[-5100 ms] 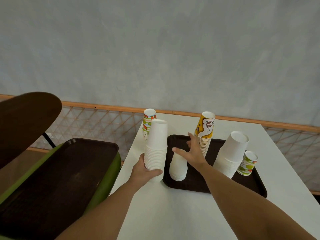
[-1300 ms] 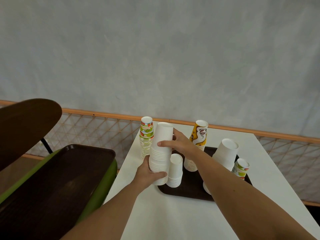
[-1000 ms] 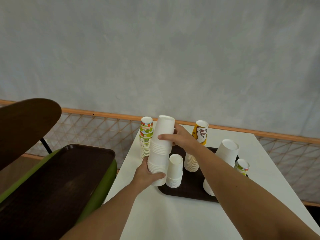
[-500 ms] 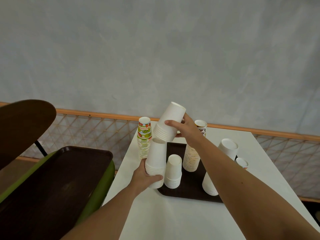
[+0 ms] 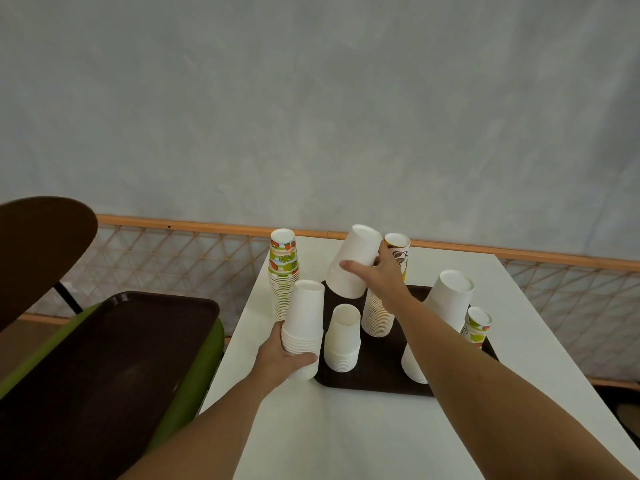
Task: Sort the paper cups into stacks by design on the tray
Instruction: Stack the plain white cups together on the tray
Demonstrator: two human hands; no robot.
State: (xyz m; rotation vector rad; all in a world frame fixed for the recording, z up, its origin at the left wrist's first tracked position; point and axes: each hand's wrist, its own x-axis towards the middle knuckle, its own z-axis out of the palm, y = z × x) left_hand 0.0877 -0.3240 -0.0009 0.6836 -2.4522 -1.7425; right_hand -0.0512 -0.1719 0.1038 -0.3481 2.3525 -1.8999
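Note:
My left hand [image 5: 282, 355] grips a stack of plain white cups [image 5: 304, 317] standing on the table just left of the dark brown tray [image 5: 377, 375]. My right hand [image 5: 379, 275] holds a tilted bunch of white cups [image 5: 353, 261] in the air above the tray. On the tray stand a short white stack [image 5: 343, 337], a yellow coffee-print stack [image 5: 381, 313], a large leaning white stack [image 5: 446, 303] and a short fruit-print stack [image 5: 478, 325]. A tall fruit-print stack [image 5: 284, 271] stands on the table behind my left hand.
The white table [image 5: 346, 431] has its left edge close to the stacks. To the left, a second dark tray [image 5: 104, 362] lies on a green seat [image 5: 197, 386]. A lattice rail [image 5: 173, 251] and grey wall stand behind.
My right hand lifted the upper part of the white stack off the lower part held by my left hand, then carried it right and slightly down over the tray.

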